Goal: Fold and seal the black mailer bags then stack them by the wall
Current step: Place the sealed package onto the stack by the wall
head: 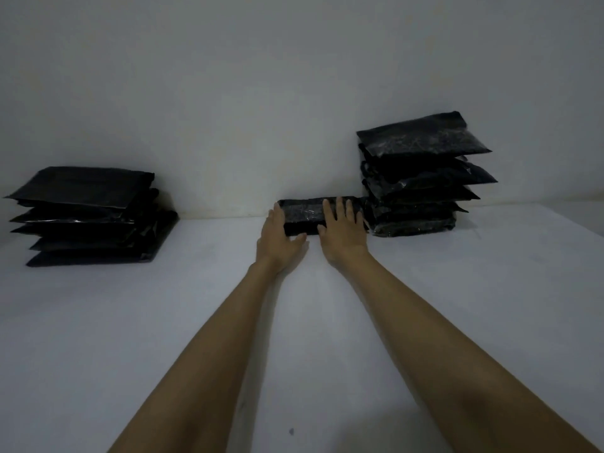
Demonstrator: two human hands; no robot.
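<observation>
**Against the wall, two hands on one folded bag**

At the far edge of the table, both hands rest on a single folded black mailer bag (309, 214) that lies flat with its long side along the wall (261, 93). The left hand (281, 238) cups the bag's left end: its fingers run straight up the side, and the thumb reaches across the near edge. The right hand (343, 233) lies palm down on the right half of the bag, its fingers straight and slightly spread over the top, the thumb tucked against the near edge. Neither hand curls round the bag; both lie flat and open against it.

Just to the right, touching or nearly touching the bag's right end, stands the right stack (421, 178) of filled black mailer bags, about six high, the top ones tilted and fanned out toward the right. Whether the bag and this stack truly touch cannot be told, since the right hand covers the gap.

Well apart on the left stands the left stack (88, 217), about five black bags high, flatter, with corners jutting to the left. Both stacks sit close to the wall on the white table (163, 322)
</observation>
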